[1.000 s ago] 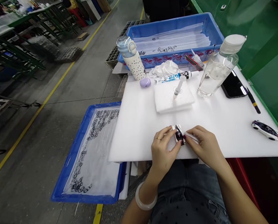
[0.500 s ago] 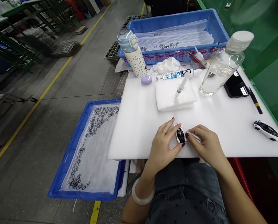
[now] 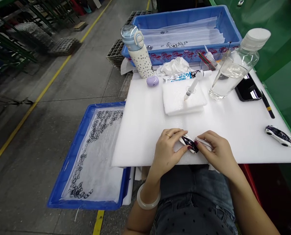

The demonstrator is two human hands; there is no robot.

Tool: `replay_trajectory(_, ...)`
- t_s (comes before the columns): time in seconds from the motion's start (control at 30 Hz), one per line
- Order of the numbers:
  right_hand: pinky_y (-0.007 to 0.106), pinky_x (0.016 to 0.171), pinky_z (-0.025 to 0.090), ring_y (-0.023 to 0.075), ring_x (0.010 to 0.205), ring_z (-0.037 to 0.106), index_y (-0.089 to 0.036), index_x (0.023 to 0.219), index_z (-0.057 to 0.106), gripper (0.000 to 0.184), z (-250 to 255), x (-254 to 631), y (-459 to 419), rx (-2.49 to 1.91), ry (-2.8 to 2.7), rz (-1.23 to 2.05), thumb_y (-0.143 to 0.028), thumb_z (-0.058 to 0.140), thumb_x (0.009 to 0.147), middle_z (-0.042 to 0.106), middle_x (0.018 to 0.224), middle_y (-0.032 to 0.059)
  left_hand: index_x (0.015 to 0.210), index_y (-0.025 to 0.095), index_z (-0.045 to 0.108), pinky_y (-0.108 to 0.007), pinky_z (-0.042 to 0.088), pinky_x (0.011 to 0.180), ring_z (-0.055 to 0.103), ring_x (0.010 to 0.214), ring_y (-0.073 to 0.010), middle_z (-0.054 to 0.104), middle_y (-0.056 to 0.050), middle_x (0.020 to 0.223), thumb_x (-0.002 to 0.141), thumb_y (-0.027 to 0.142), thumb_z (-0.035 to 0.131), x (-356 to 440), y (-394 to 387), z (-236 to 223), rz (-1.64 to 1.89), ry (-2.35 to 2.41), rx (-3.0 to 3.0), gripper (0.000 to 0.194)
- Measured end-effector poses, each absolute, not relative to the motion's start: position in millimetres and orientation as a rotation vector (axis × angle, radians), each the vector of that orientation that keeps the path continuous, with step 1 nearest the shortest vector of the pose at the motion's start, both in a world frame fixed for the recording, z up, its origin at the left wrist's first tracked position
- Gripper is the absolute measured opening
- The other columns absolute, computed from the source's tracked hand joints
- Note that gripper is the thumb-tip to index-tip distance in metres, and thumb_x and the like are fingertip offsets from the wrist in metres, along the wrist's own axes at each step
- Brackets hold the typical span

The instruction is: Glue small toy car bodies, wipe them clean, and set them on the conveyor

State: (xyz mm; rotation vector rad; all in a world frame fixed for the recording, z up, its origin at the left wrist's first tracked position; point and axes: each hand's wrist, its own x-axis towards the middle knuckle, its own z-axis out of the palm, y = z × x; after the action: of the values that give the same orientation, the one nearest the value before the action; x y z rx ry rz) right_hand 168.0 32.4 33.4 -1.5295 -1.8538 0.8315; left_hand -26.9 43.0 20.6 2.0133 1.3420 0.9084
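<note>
My left hand (image 3: 168,150) grips a small white and black toy car (image 3: 189,143) between thumb and fingers, just over the white foam board (image 3: 140,130). Close by on its right, my right hand (image 3: 215,151) pinches a folded white cloth (image 3: 205,143) whose edge meets the car's near end. The cloth's tail hangs past the board's front edge. A second toy car (image 3: 280,135) of the same kind lies at the board's right side. Beyond my hands is a white foam block (image 3: 182,104) with a syringe (image 3: 192,88) resting on it.
A tilted-looking clear bottle (image 3: 231,76) of liquid, a phone (image 3: 248,88) and a black pen-like tool (image 3: 268,104) stand or lie to the right. Behind are a dotted flask (image 3: 141,58), a purple case (image 3: 152,81), a glue tube (image 3: 182,76) and a blue bin (image 3: 184,55). A blue tray (image 3: 86,205) of black rings sits left.
The toy car has turned in my left hand, from pointing nearly straight ahead to lying slantwise. My left fingers have drawn closer together. My right hand keeps its pinch on the cloth.
</note>
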Motion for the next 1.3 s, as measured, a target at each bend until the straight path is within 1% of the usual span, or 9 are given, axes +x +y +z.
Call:
replay_trajectory(0.33,0.028,0.057,0.041,0.0163,0.069,0.059,-0.021,0.084,0.064,0.014,29.4,164.3,30.2,-1.531,-1.838,0.747,-0.03,0.057,0.091,0.063,0.082,0.0038,0.117,0.026,0.067,-0.044,0.051,0.091,0.058,0.103,-0.0255,0.069,-0.006,0.108,0.081,0.025,0.075,-23.3,41.8,20.1,0.911,1.395,1.994,0.036)
replay_trajectory(0.43,0.028,0.057,0.04,0.0164,0.069,0.059,-0.021,0.082,0.063,0.015,29.9,163.9,30.5,-1.532,-1.841,0.753,-0.03,0.056,0.092,0.063,0.081,0.0039,0.115,0.026,0.068,-0.044,0.05,0.095,0.058,0.108,-0.0267,0.068,-0.006,0.112,0.08,0.025,0.076,-23.4,41.9,19.9,0.92,1.4,1.999,0.036)
replay_trajectory(0.6,0.028,0.063,0.044,0.0162,0.073,0.059,-0.021,0.086,0.065,0.01,29.1,170.4,24.4,-1.427,-1.768,0.73,-0.025,0.058,0.092,0.063,0.081,0.003,0.12,0.027,0.063,-0.048,0.045,0.102,0.055,0.12,-0.0282,0.064,-0.006,0.128,0.082,0.025,0.074,-26.7,42.1,21.8,0.885,1.313,2.024,0.039)
replay_trajectory(0.7,0.028,0.063,0.046,0.0162,0.074,0.061,-0.021,0.093,0.067,0.007,24.0,173.9,15.1,-1.347,-1.703,0.595,-0.02,0.059,0.092,0.064,0.085,0.0041,0.113,0.026,0.066,-0.045,0.047,0.095,0.059,0.11,-0.0271,0.069,-0.005,0.115,0.078,0.024,0.078,-26.9,40.6,22.8,0.857,1.309,2.034,0.037)
replay_trajectory(0.77,0.027,0.059,0.046,0.0154,0.071,0.061,-0.021,0.096,0.068,0.011,19.7,174.1,9.7,-1.299,-1.727,0.485,-0.017,0.061,0.09,0.065,0.087,0.0049,0.101,0.023,0.068,-0.041,0.049,0.088,0.06,0.1,-0.0256,0.069,-0.004,0.1,0.075,0.026,0.082,-25.8,39.6,23.3,0.869,1.361,2.022,0.03)
replay_trajectory(0.83,0.026,0.053,0.045,0.014,0.065,0.06,-0.021,0.098,0.07,0.014,16.5,172.9,6.6,-1.26,-1.782,0.401,-0.014,0.062,0.088,0.066,0.085,0.0052,0.095,0.022,0.068,-0.04,0.049,0.084,0.059,0.095,-0.0246,0.067,-0.003,0.094,0.073,0.028,0.083,-24.3,38.9,24.0,0.87,1.387,2.018,0.027)
replay_trajectory(1.03,0.022,0.047,0.044,0.0111,0.058,0.058,-0.021,0.099,0.071,0.017,13.2,170.5,6.8,-1.177,-1.846,0.268,-0.013,0.06,0.089,0.065,0.079,0.0036,0.095,0.022,0.067,-0.038,0.046,0.085,0.056,0.095,-0.0226,0.065,-0.002,0.095,0.076,0.024,0.079,-21.8,37.6,26.6,0.834,1.4,2.018,0.022)
replay_trajectory(1.2,0.023,0.055,0.05,0.0108,0.066,0.06,-0.02,0.108,0.067,0.024,7.0,170.9,6.8,-1.092,-1.923,0.168,-0.009,0.063,0.088,0.063,0.09,0.0057,0.095,0.022,0.066,-0.036,0.045,0.085,0.055,0.095,-0.0213,0.065,-0.001,0.094,0.076,0.019,0.077,-22.7,37.7,28.2,0.826,1.381,2.023,0.022)
replay_trajectory(1.3,0.024,0.057,0.051,0.012,0.068,0.062,-0.02,0.11,0.066,0.024,4.9,169.4,6.8,-1.125,-1.968,0.104,-0.01,0.062,0.089,0.064,0.095,0.0072,0.095,0.022,0.065,-0.036,0.045,0.085,0.055,0.095,-0.0209,0.065,0.0,0.094,0.077,0.02,0.077,-23.9,38.7,27.6,0.817,1.368,2.033,0.022)
